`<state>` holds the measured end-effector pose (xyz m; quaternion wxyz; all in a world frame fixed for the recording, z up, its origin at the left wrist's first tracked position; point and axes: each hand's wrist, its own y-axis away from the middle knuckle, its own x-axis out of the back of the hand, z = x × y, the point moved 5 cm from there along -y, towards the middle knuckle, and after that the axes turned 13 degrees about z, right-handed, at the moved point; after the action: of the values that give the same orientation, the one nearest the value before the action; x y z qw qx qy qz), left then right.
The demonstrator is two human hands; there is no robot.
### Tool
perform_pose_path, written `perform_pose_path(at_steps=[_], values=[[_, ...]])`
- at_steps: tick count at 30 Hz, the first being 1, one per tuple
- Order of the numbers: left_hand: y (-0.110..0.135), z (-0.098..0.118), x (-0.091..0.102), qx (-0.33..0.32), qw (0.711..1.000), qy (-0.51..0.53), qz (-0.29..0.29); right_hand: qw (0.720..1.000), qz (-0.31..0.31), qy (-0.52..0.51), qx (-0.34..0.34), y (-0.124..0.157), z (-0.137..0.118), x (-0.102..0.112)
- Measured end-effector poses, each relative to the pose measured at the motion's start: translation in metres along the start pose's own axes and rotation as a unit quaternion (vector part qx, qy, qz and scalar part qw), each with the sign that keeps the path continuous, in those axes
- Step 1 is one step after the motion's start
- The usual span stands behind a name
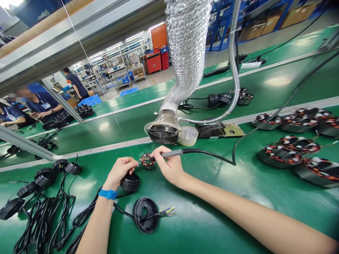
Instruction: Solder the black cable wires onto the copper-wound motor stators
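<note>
My right hand (169,165) is closed around the grey handle of a soldering iron (173,153), whose tip points left over a small motor stator (147,161) with copper windings. At the stator's left edge, my left hand (121,172) pinches thin wires (139,162) close to the iron's tip. Below that hand sits a black round end cap (130,182), partly covered by the fingers. Nearer to me lies another black cap (145,214) with a cable through it and bare coloured wire ends (168,211) sticking out to the right.
Several stators (280,155) stand on the right. Black caps and coiled cables (47,215) cover the left side. A fume extractor fan (162,134) on a silver duct (185,46) hangs behind my hands, beside a round tin (188,135). The iron's cord (234,151) arcs rightward. Co-workers (45,102) sit at far left.
</note>
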<state>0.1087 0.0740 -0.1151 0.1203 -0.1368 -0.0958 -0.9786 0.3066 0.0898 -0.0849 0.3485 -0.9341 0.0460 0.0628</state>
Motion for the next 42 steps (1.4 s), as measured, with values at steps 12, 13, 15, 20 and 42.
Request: perform_pose_path(at_steps=[12, 13, 15, 20, 42], values=[[0.0, 0.0, 0.0, -0.007, 1.0, -0.006, -0.001, 1.0, -0.004, 0.018, 0.003, 0.001, 0.003, 0.0], [0.0, 0.0, 0.0, -0.007, 1.0, -0.007, -0.001, 1.0, -0.007, 0.021, 0.002, 0.002, 0.004, 0.0], [0.0, 0.0, 0.0, -0.007, 1.0, -0.008, 0.0, 0.999, -0.015, 0.03, -0.002, 0.002, 0.004, -0.001], [0.001, 0.002, -0.002, -0.019, 1.0, -0.006, -0.012, 0.998, -0.047, 0.044, -0.009, 0.006, 0.008, -0.008], [0.013, 0.013, -0.006, -0.089, 0.991, -0.095, -0.008, 0.991, -0.124, 0.037, 0.019, 0.02, 0.016, -0.038]])
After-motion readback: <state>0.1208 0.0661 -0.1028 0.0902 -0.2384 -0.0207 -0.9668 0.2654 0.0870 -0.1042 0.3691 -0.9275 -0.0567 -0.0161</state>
